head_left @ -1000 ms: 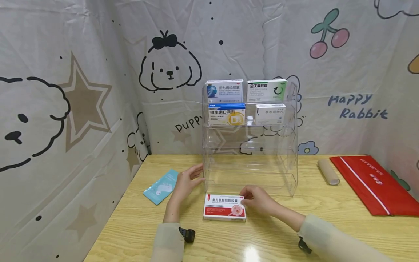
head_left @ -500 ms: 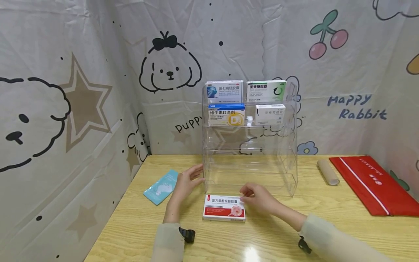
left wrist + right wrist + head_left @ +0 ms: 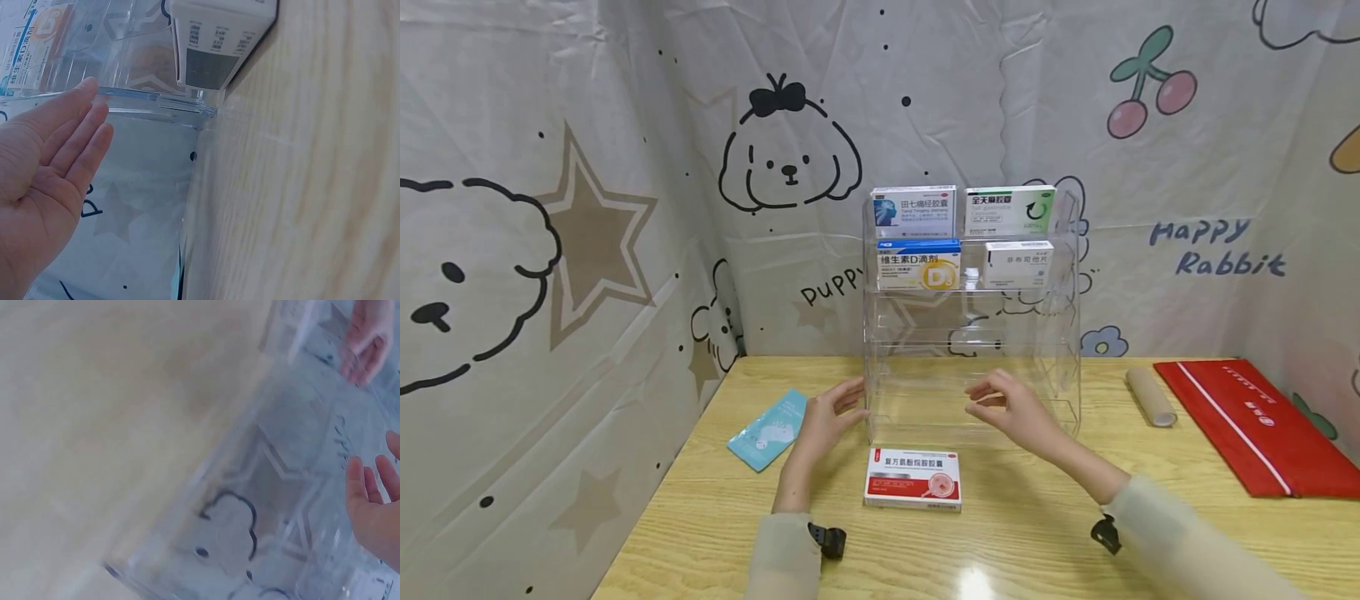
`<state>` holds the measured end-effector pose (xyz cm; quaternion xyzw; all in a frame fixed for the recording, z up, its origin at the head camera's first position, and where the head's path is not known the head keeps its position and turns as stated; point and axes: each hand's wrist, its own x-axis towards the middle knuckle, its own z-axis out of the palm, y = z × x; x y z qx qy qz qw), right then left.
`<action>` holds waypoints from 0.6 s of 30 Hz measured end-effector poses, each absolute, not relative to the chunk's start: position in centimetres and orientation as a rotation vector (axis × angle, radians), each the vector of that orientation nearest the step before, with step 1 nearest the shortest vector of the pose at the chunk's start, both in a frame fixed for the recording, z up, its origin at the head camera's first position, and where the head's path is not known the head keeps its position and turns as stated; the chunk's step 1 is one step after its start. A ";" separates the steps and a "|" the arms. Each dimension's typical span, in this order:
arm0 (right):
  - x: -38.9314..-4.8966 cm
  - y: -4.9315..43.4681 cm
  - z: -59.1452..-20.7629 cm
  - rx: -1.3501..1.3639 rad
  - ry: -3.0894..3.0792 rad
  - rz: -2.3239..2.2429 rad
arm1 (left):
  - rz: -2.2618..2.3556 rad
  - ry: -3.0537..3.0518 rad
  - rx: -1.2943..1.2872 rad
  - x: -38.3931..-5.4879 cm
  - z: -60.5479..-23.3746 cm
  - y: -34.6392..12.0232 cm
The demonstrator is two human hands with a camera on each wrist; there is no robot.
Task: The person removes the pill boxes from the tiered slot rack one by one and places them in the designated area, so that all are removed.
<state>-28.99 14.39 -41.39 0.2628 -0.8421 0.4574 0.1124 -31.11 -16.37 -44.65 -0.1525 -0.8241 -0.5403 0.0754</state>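
A clear acrylic tiered rack stands on the table. My left hand is at its left edge, fingers extended and fingertips at the clear side; the left wrist view shows this hand holding nothing. My right hand hovers before the lower tiers with loosely bent fingers and nothing between them. A red and white medicine box lies flat on the table in front of the rack, apart from both hands. In the right wrist view my right hand appears at the right edge; that picture is blurred.
Upper tiers hold a blue and white box, a green and white box, a vitamin D box and a white box. A teal packet lies left. A cardboard tube and red pouch lie right.
My right hand has left the red and white box, rising and moving forward and slightly right in front of the rack. The box and left hand have stayed in place.
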 end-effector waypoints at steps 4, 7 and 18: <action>-29.5 15.2 -39.8 0.759 -2.431 1.329 | -1.625 -2.477 -0.447 -31.1 -44.6 -16.4; -29.8 15.7 -38.8 0.744 -2.412 1.293 | -1.640 -2.478 -0.435 -31.1 -44.7 -16.4; -31.9 17.4 -34.8 0.708 -2.256 1.057 | -1.628 -2.472 -0.449 -31.1 -44.8 -16.4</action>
